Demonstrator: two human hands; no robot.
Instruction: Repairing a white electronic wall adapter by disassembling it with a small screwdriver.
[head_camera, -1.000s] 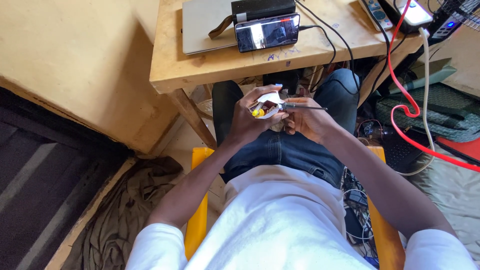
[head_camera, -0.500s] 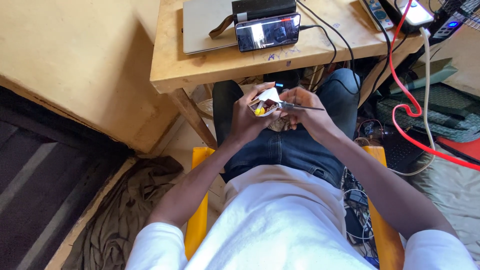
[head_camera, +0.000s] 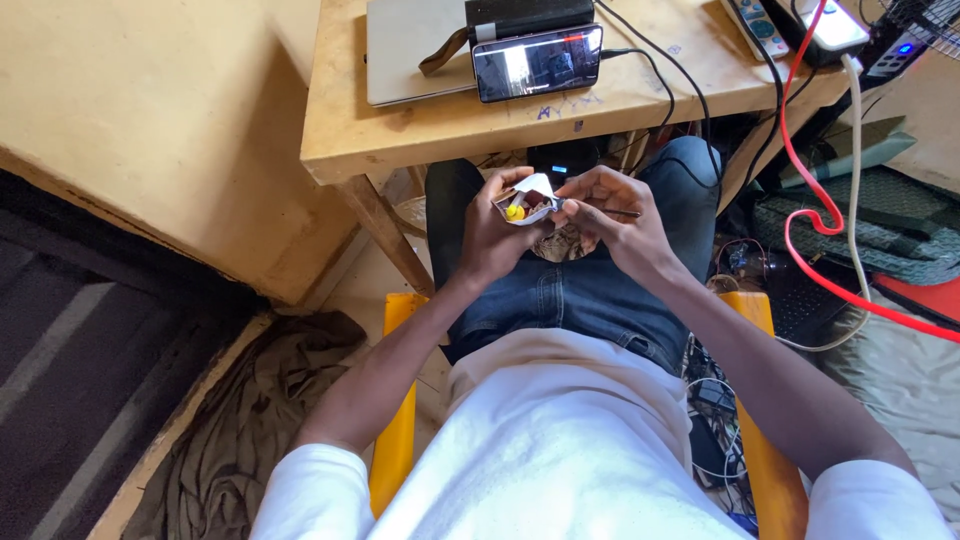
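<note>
Left hand (head_camera: 492, 235) cups a small white device (head_camera: 527, 198) over the lap, just near of the worktop (head_camera: 420, 125); right hand (head_camera: 610, 215) pinches a thin tool (head_camera: 600, 209) at it — probing work, calling for steady, fine tip placement.

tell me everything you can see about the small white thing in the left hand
The small white object looks like a light casing, open on top, with a yellow part and something reddish-brown inside. It sits tilted above the person's lap, just below the wooden table's edge. The left hand cups it from below; the right hand holds a thin tool at its open side.
</note>
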